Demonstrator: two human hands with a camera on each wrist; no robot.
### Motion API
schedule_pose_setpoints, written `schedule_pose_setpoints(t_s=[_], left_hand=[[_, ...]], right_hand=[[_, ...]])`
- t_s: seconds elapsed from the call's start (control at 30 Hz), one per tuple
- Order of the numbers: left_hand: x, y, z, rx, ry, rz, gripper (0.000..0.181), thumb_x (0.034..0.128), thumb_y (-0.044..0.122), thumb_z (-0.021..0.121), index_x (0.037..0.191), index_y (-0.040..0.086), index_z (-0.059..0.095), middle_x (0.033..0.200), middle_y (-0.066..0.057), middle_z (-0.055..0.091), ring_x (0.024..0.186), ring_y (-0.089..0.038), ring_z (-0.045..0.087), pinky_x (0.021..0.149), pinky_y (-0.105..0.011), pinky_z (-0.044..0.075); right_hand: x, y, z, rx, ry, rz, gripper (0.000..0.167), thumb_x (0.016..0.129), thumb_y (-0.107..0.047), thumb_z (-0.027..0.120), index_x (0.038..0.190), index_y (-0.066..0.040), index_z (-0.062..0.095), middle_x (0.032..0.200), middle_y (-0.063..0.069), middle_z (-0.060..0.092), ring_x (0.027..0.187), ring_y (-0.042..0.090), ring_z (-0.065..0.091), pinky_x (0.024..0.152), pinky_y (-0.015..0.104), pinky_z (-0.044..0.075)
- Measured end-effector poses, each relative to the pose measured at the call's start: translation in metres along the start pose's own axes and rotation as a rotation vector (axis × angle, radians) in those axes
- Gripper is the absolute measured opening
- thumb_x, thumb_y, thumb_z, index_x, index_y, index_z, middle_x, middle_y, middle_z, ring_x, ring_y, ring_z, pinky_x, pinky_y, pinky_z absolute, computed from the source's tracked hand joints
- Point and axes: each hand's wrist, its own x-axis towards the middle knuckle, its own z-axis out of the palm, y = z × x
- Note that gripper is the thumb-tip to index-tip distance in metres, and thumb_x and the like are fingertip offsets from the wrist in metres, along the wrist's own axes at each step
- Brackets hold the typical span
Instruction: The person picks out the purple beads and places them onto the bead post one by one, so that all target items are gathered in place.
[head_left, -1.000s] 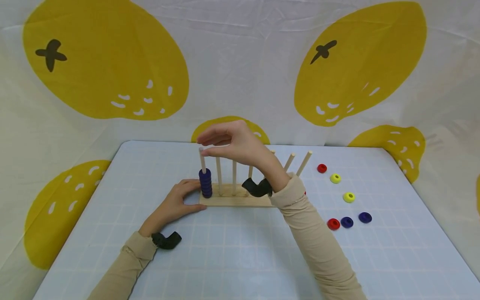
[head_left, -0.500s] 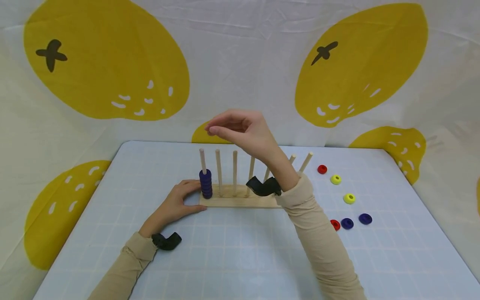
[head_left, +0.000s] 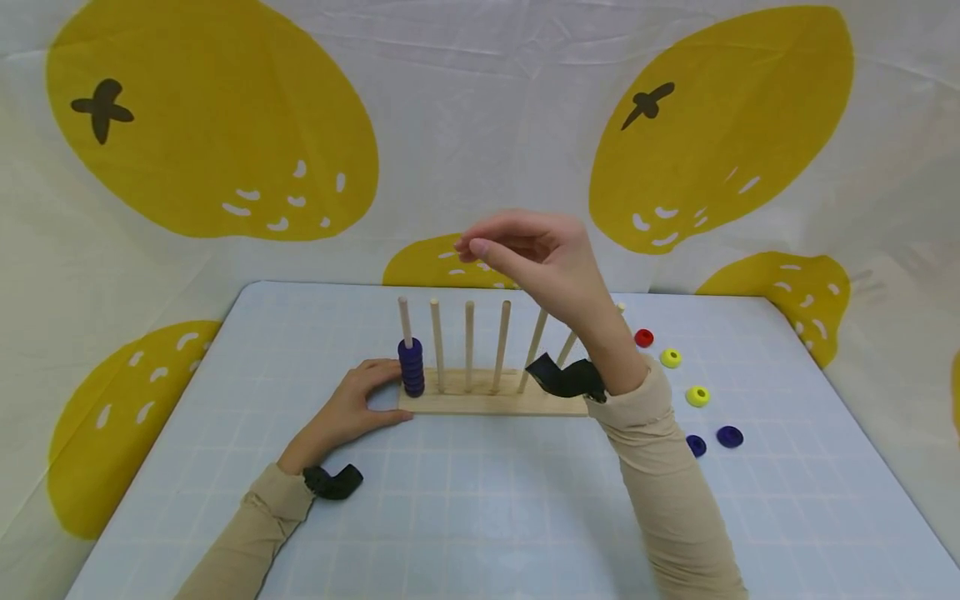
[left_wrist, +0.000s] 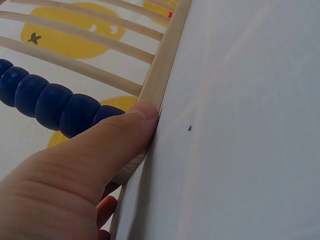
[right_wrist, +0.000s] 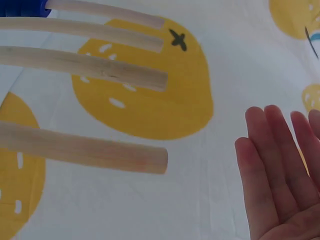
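A wooden peg rack (head_left: pixel 487 405) with a row of upright pegs stands mid-table. Dark blue beads (head_left: pixel 411 368) are stacked on its leftmost peg, whose upper part is bare. My left hand (head_left: pixel 347 410) grips the left end of the base. In the left wrist view the thumb (left_wrist: pixel 127 122) presses the base's front edge, beside the blue beads (left_wrist: pixel 50 100). My right hand (head_left: pixel 551 258) is raised above the right half of the rack, apart from the pegs. Its fingers (right_wrist: pixel 257 170) look fairly straight in the right wrist view, with nothing held.
Loose beads lie right of the rack: a red one (head_left: pixel 644 337), yellow ones (head_left: pixel 671 357) (head_left: pixel 698 396) and a dark blue one (head_left: pixel 730 437). Another blue bead (head_left: pixel 698 447) is partly covered by the right sleeve. A lemon-patterned cloth (head_left: pixel 480 125) hangs behind the table.
My right hand has risen from the leftmost peg's top and moved right, over the rack. Its sleeve now covers the red bead at the front. The left hand stays put.
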Motion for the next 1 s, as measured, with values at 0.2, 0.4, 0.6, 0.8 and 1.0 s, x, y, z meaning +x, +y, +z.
schedule_pose_setpoints(t_s=[0.2,0.4,0.6,0.8,1.0], left_hand=[[0.0,0.001,0.0,-0.004,0.001,-0.007,0.066,0.0714,0.018,0.091,0.131,0.007,0.064,0.132,-0.008,0.063,0.125,-0.031,0.051,0.104,-0.054,0.038],[0.0,-0.001,0.001,0.0,0.001,0.003,0.066,0.072,0.019,0.09,0.131,0.008,0.064,0.132,-0.007,0.063,0.125,-0.03,0.051,0.104,-0.054,0.038],[-0.001,-0.003,0.001,0.003,0.0,-0.001,0.066,0.0723,0.02,0.09,0.132,0.009,0.063,0.132,-0.006,0.062,0.125,-0.029,0.051,0.104,-0.052,0.039],[-0.001,-0.003,0.002,0.005,-0.004,-0.014,0.066,0.0729,0.021,0.09,0.132,0.01,0.063,0.133,-0.006,0.062,0.125,-0.029,0.05,0.104,-0.053,0.038],[-0.001,-0.002,0.001,-0.004,-0.01,-0.028,0.067,0.0732,0.022,0.09,0.133,0.011,0.063,0.134,-0.005,0.061,0.126,-0.029,0.05,0.105,-0.053,0.037]], right_hand=[[-0.012,-0.011,-0.016,-0.057,0.038,-0.012,0.012,0.092,0.004,0.066,0.101,0.005,0.074,0.097,0.014,0.073,0.089,0.03,0.07,0.085,0.038,0.057],[-0.026,-0.018,-0.033,-0.083,0.079,-0.021,0.011,0.092,0.005,0.066,0.1,0.006,0.074,0.097,0.016,0.073,0.09,0.029,0.07,0.086,0.035,0.056],[-0.042,-0.024,-0.048,-0.068,0.116,-0.023,0.012,0.09,0.011,0.065,0.099,0.011,0.072,0.097,0.024,0.071,0.09,0.031,0.07,0.088,0.036,0.055],[-0.06,-0.028,-0.063,-0.107,0.164,0.021,0.013,0.092,0.009,0.063,0.101,0.012,0.071,0.098,0.022,0.071,0.092,0.029,0.07,0.088,0.032,0.055],[-0.081,-0.03,-0.083,-0.159,0.229,0.057,0.015,0.093,0.009,0.061,0.104,0.013,0.07,0.1,0.021,0.071,0.093,0.028,0.069,0.089,0.029,0.055]])
